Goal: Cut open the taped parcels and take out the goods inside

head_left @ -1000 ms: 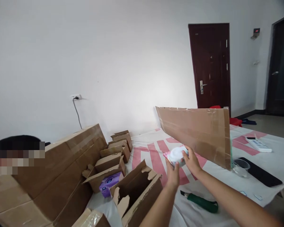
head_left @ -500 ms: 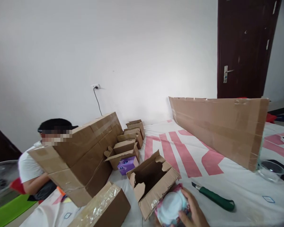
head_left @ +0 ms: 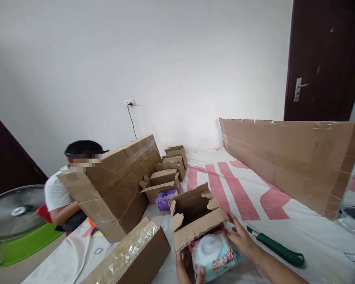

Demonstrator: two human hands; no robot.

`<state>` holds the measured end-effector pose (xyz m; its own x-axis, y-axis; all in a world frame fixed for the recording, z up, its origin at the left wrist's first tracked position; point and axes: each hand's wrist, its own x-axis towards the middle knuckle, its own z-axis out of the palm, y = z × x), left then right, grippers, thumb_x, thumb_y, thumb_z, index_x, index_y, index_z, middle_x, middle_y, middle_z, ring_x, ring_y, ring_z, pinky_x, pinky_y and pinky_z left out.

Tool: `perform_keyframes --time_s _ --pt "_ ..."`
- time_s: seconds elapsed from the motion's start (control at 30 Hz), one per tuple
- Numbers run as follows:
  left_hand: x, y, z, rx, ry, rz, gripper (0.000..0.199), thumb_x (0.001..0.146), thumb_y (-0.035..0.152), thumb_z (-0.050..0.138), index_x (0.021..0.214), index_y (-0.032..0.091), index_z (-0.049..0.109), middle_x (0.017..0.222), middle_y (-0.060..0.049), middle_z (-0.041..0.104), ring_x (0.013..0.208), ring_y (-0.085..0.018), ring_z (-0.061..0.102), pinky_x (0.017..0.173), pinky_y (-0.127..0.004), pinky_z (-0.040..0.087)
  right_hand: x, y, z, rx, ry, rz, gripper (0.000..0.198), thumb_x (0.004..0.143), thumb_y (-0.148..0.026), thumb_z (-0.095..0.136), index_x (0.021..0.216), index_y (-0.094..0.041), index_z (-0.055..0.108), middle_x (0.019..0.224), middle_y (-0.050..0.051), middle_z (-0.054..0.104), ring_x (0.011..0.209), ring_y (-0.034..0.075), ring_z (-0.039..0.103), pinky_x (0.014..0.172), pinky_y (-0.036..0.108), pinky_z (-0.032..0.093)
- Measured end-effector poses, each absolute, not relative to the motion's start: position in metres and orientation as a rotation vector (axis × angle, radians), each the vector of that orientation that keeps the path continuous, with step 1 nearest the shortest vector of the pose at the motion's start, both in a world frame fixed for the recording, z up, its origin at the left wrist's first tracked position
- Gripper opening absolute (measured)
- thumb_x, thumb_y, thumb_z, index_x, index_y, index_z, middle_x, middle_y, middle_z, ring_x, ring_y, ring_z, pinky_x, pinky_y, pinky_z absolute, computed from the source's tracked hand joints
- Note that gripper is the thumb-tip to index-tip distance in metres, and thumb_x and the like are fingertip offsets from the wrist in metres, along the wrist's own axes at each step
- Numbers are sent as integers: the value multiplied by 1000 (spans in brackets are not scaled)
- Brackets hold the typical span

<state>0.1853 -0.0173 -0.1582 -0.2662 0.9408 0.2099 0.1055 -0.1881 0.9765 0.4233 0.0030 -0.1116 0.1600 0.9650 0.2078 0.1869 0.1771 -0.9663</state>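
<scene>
A pack of wet wipes (head_left: 217, 262) with a white round lid and a colourful wrapper lies at the bottom middle, at the near side of an open cardboard box (head_left: 199, 230). At the pack's left edge is my left hand (head_left: 185, 268), its thumb over the front and its fingers partly hidden beside the box corner. To the right, my right hand (head_left: 245, 240) has its fingers stretched apart by the box's right corner, the thumb close to the pack. A green-handled utility knife (head_left: 279, 248) rests on the cloth beyond my right wrist.
A taped carton (head_left: 133, 256) lies left of the open box. A purple box (head_left: 165, 200) and a row of small cartons (head_left: 162, 189) run back along a large carton (head_left: 118, 185). A cardboard panel (head_left: 290, 157) stands right. Behind the large carton sits a person (head_left: 59, 193).
The view has swung left. My right hand has shifted from gripping the pack towards the box's right corner; my left hand now shows at the pack's left, and its label is visible.
</scene>
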Motion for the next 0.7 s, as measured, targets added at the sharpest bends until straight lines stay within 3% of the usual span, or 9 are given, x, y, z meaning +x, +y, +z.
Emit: perform_keyframes --time_s 0.1,0.2,0.3,0.43,0.57,0.63,0.7 --pt "170 -14 -141 1208 1575 1548 99 72 77 47 147 20 16 149 -21 32 132 -38 43 100 -44 47 418 8 -109 -1202 -1225 921 60 83 -52 52 136 -23 49 142 12 49 136 27 39 110 50 32" --pt "162 -9 -120 1204 1560 1548 88 79 71 45 147 21 20 154 -17 27 140 -34 32 108 -43 38 410 5 -99 -1184 -1175 904 59 85 -60 51 131 -23 54 133 13 57 131 28 45 108 53 34" --pt "166 -1 -104 1261 1386 1498 82 80 65 50 145 21 26 151 -15 36 139 -30 35 111 -39 35 403 0 -89 -1081 -1292 902 54 87 -58 50 129 -24 56 121 11 65 123 27 53 106 51 38" --pt "174 12 -96 1360 1349 1507 73 78 61 55 136 18 41 139 -16 49 132 -31 44 109 -42 36 402 0 -96 -1108 -1295 719 49 85 -55 56 123 -24 58 112 11 69 111 29 61 99 48 46" --pt "168 24 -78 1616 1301 1688 71 72 52 66 132 21 46 138 -16 48 127 -36 46 104 -53 38 418 1 -109 -1278 -1211 427 64 79 -58 60 131 -22 49 123 14 61 107 30 61 90 48 51" --pt "161 31 -62 1825 1149 1699 51 74 48 66 120 24 59 140 -13 48 133 -36 40 107 -54 34 426 1 -103 -1333 -1249 261 68 80 -53 62 137 -23 41 134 14 52 115 29 55 92 47 50" --pt "156 40 -46 1945 999 1570 28 79 46 62 95 25 70 126 -11 61 130 -34 44 109 -52 32 432 2 -87 -1325 -1369 141 56 84 -46 59 135 -26 44 139 12 46 125 28 47 98 47 47"
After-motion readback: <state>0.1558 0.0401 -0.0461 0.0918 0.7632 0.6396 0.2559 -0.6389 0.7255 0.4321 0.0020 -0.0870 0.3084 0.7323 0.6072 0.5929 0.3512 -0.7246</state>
